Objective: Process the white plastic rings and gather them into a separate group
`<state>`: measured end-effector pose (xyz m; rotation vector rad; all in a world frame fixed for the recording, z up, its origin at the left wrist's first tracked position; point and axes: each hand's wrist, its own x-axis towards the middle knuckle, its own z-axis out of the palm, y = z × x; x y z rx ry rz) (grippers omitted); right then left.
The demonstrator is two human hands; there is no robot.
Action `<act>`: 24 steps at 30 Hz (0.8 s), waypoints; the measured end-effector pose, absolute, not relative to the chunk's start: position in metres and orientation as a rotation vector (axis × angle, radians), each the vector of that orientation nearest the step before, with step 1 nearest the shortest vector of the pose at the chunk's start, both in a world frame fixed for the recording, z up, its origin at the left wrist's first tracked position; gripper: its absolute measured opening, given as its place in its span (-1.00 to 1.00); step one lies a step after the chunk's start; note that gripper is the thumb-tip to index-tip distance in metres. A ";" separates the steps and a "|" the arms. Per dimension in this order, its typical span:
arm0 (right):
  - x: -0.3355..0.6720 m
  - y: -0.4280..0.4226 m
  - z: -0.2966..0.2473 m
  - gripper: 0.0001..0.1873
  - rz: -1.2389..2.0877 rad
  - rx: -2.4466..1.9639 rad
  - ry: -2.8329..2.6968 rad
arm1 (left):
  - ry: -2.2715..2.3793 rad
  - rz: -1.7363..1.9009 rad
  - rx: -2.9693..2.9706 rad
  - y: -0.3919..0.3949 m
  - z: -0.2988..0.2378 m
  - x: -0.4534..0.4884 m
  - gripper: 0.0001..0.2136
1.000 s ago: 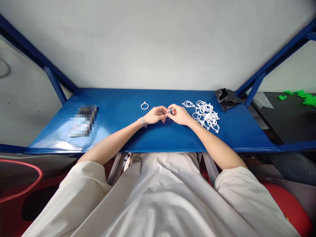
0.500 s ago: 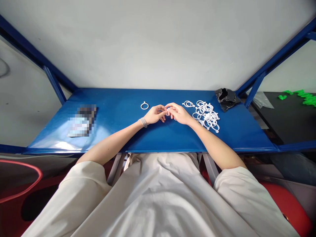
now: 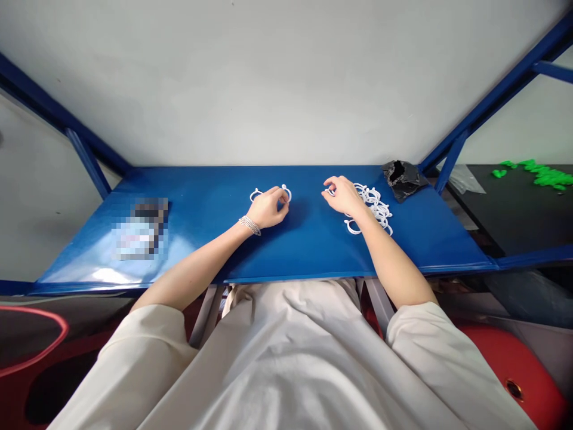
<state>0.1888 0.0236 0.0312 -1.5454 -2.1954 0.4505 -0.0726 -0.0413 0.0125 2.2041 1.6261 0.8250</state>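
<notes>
My left hand (image 3: 268,207) rests on the blue tabletop (image 3: 308,251), its fingers curled over a white plastic ring (image 3: 285,192). A second white ring (image 3: 255,194) pokes out from under the same hand, on its far side. My right hand (image 3: 344,197) sits at the left edge of a tangled pile of white plastic rings (image 3: 373,206). Its fingertips are apart and touch a ring (image 3: 331,192) there. The hand and forearm hide part of the pile.
A black crumpled plastic bag (image 3: 400,180) lies at the back right of the table, and a pixelated flat packet (image 3: 139,232) lies at the left. Blue metal struts rise on both sides. Bright green pieces (image 3: 544,174) lie on a dark surface to the right.
My hands have parted: the left moved left onto the rings there, and the right moved right to the pile. A ring once held between them now lies under the left fingers.
</notes>
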 end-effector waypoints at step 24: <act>0.163 0.003 0.026 -0.74 1.214 -0.955 -1.963 | 1.435 0.934 2.383 -0.060 0.020 -0.065 -0.42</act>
